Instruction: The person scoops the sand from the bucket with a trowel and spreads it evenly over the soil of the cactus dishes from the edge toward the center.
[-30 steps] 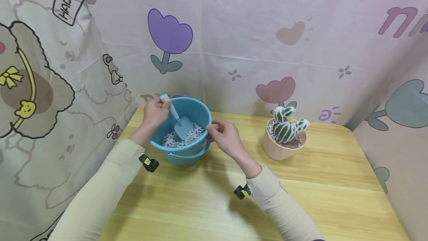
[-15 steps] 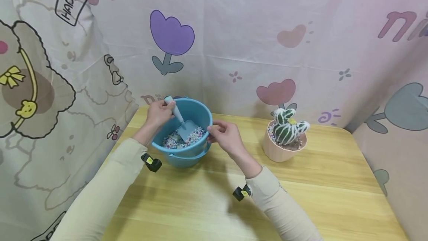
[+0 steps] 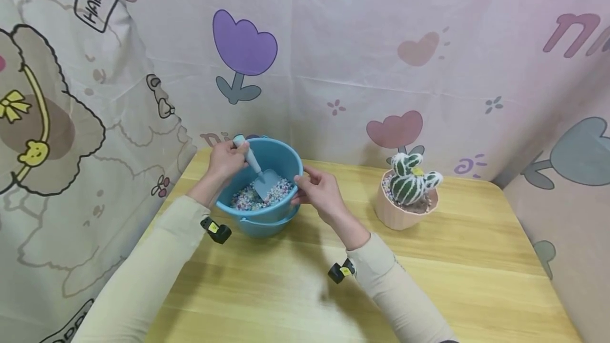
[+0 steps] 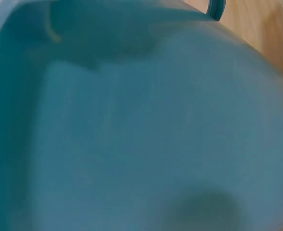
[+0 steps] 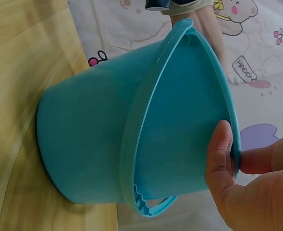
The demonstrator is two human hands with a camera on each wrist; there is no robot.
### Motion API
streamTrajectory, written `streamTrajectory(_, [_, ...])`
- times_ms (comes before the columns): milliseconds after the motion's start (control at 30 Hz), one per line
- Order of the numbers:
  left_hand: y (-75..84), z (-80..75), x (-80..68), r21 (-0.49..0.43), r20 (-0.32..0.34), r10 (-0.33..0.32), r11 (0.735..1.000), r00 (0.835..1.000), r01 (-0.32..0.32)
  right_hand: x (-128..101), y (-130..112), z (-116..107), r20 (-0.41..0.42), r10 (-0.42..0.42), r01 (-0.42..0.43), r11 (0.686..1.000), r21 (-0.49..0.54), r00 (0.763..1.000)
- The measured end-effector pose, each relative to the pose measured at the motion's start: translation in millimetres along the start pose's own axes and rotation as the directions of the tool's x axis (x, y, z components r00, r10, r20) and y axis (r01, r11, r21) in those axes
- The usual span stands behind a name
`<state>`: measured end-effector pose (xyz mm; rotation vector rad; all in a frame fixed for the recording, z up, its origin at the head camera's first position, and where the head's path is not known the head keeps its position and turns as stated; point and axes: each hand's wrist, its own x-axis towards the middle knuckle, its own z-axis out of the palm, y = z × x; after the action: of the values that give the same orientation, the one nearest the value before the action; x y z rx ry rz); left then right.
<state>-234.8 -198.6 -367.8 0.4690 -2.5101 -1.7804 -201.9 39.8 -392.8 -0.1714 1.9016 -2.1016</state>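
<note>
Bucket (image 3: 267, 189): on table (image 3: 429, 274), left of cactus pot (image 3: 405, 210), holding coloured gravel (image 3: 248, 200). Left hand (image 3: 227, 160) curled round scoop (image 3: 259, 173), blade in gravel. Right hand (image 3: 316, 190) pinches rim. Scooping underway; nothing lifted yet.

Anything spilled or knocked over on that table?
Nothing stands out. The coloured pebbles all lie inside the blue bucket, which stands upright, and the cactus pot sits upright on the table.
</note>
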Motion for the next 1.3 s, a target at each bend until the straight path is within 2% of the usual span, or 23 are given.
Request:
streamTrajectory(167, [0.7, 1.0, -1.1, 0.004, -0.012, -0.025, 1.000, 1.000, 0.025, 1.6, -0.5, -0.2, 0.016, 0.006, -0.006, 1.000, 0.002, 1.000])
streamTrajectory(400, [-0.5, 0.7, -1.1, -0.030, 0.037, -0.045, 0.998, 0.998, 0.046, 6.0, 0.7, -2.6, 0.013, 0.050, -0.050, 0.999, 0.014, 0.999])
streamTrajectory(667, [-3.3, -2.4, 1.3, -0.026, 0.064, -0.072, 0.997, 0.995, 0.073, 8.3, 0.5, -7.4, 0.082, 0.102, -0.109, 0.991, 0.074, 0.991])
streamTrajectory(1067, [2.6, -5.3, 0.7, -0.071, 0.098, -0.050, 0.996, 0.994, 0.057, 9.9, 0.0, -8.0, 0.039, 0.097, -0.101, 0.989, 0.109, 0.994])
streamTrajectory(1300, [2.5, -6.8, 3.1, -0.100, 0.115, -0.069, 0.992, 0.991, 0.081, 10.0, 0.0, -9.2, 0.045, 0.094, -0.099, 0.986, 0.133, 0.995])
